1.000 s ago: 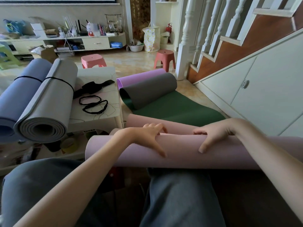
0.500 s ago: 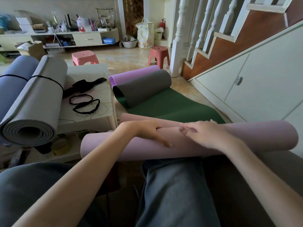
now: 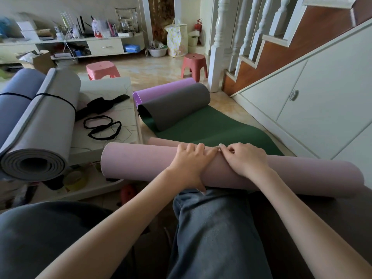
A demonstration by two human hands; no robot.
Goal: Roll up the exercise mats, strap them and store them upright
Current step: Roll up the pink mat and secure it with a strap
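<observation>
Straps (image 3: 101,127) on table (image 3: 112,91) beside grey mat (image 3: 46,125), green mat (image 3: 201,125) beyond.

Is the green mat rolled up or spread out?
Partly rolled: the green mat has one end curled into a loose roll; the rest lies flat on the floor.

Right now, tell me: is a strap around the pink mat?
No, the pink mat shows no strap; loose black straps lie on the low table.

Two pink stools (image 3: 103,69) stand on the floor near the white staircase (image 3: 261,37).
</observation>
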